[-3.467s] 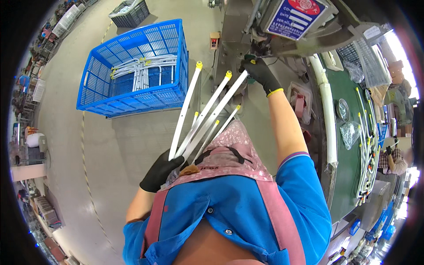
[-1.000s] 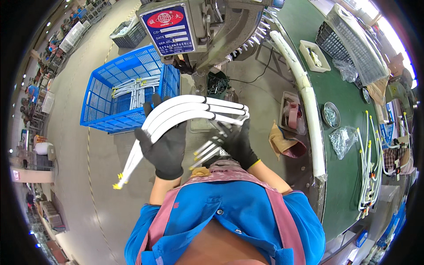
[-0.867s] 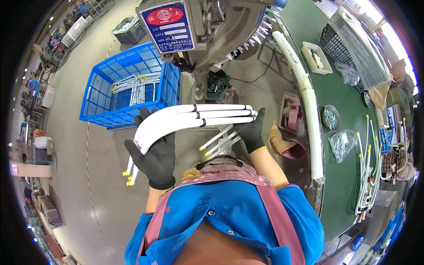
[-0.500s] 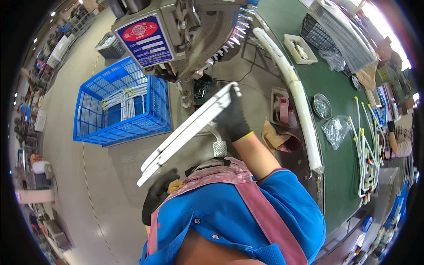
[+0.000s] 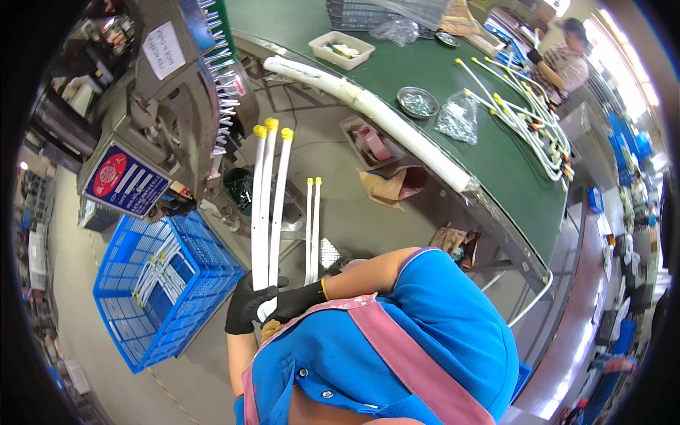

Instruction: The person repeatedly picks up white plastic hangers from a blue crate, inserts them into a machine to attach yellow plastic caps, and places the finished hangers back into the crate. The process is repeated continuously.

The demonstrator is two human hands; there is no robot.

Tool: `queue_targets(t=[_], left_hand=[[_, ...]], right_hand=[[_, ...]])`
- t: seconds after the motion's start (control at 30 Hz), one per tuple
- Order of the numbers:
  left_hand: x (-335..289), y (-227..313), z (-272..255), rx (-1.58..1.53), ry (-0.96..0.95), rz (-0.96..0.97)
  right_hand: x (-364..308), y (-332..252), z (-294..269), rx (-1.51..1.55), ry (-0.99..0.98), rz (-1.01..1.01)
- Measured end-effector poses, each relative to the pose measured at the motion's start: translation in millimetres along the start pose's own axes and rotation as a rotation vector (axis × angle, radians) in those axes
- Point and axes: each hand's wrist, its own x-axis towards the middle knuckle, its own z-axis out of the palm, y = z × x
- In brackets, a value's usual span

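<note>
To your left a blue plastic crate [image 5: 166, 283] sits on the floor with white tubes lying in it. Ahead of you stands a grey machine [image 5: 177, 106] bearing a blue-and-red sign plate [image 5: 124, 180]. Your green table [image 5: 510, 163] curves away to the right, carrying a round metal dish [image 5: 418, 101], a clear bag [image 5: 457, 117], a white tray [image 5: 341, 49] and a spread of white hoses [image 5: 528, 120]. Another person [image 5: 563, 57] works at its far end.

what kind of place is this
Most likely a factory assembly floor: a grey machine beside a long green workbench, a blue crate of white tubes, and more white tubes held in gloved hands.
</note>
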Motion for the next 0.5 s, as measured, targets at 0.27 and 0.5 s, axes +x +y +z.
queue_targets(t=[0.27, 0.5], left_hand=[[-26.8, -14.6, -18.9, 0.069, 0.120, -0.075], [-53.6, -44.3, -44.0, 0.210, 0.040, -0.026]], right_hand=[[-20.8, -24.9, -18.7, -0.282, -0.225, 0.170], [-55.6, -102.1, -139.8, -0.472, 1.123, 0.164]])
